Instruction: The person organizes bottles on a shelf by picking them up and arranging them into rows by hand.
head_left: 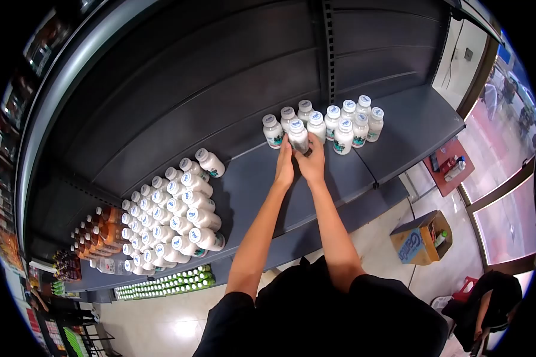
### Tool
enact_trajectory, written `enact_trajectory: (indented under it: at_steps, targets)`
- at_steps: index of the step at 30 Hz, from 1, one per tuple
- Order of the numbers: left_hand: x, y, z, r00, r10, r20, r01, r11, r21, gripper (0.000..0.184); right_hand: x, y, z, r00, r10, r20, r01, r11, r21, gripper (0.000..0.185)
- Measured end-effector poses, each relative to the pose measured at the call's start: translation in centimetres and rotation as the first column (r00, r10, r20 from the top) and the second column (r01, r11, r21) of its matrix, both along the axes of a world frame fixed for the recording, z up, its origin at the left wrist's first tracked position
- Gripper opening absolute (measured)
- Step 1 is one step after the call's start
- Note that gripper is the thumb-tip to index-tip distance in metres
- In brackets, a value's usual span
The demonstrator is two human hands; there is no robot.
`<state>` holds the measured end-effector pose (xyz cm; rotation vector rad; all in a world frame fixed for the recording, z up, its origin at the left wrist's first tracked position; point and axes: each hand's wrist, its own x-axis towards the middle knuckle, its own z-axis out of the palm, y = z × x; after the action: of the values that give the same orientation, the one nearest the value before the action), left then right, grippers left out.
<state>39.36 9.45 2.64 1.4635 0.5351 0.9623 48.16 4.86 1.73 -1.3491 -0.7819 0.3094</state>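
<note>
White bottle, just above the frame's middle, stands between the left hand and right hand, which cup it narrowly; fingertip pressure is hard to judge. An even, level hold should keep it from knocking the neighbouring bottles on the shelf. A larger bottle block fills the left.

I'm facing a dark shelf: back panel behind it, glossy floor below, glass panes right.
</note>
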Motion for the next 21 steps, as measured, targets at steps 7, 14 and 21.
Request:
enact_trajectory:
  at_steps: [7, 14, 21]
  targets:
    - [-2.0, -6.3, 1.0, 0.927, 0.321, -0.194, -0.230, 0.895, 0.383, 0.064, -1.5, -0.7, -0.3, 0.989, -0.047, -0.140, 0.056, 0.997, 0.060, 0.064]
    - [-5.7, -10.1, 0.3, 0.827, 0.553, -0.099, -0.465, 0.773, 0.432, 0.068, -6.2, 0.0, 2.3, 0.982, 0.187, -0.005, -0.187, 0.982, 0.009, 0.057]
    - [-11.4, -9.2, 0.5, 0.635, 0.766, -0.100, -0.572, 0.553, 0.606, 0.071, -14.1, 2.2, 3.3, 0.877, 0.479, 0.029, -0.480, 0.877, 0.012, 0.069]
